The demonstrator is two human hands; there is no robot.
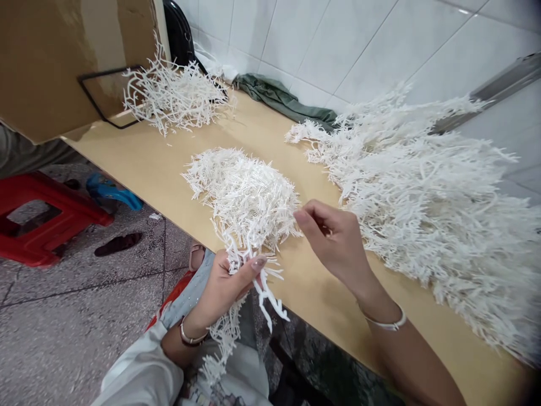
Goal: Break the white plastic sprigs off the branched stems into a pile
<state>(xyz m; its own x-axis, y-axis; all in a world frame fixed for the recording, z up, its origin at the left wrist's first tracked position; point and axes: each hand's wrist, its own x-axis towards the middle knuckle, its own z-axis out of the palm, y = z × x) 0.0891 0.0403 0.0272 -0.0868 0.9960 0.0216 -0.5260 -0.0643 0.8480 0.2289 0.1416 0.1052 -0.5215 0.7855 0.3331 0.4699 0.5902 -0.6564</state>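
Note:
My left hand is closed around a white branching plastic twig, its thumb pressed on top. More white branchlets stick out above the fingers, and a strand of them hangs below toward my lap. Right beside the middle pile of small white branchlets is my right hand. Its fingers are curled, thumb and forefinger drawn together at the pile's edge; whatever lies between them is too small or hidden to name. Each wrist wears a bracelet.
A large heap of white branching strands covers the table's right side, against the tiled wall. A looser pile lies at the far left near a cardboard box. Dark green cloth runs along the wall. A red stool stands on the floor.

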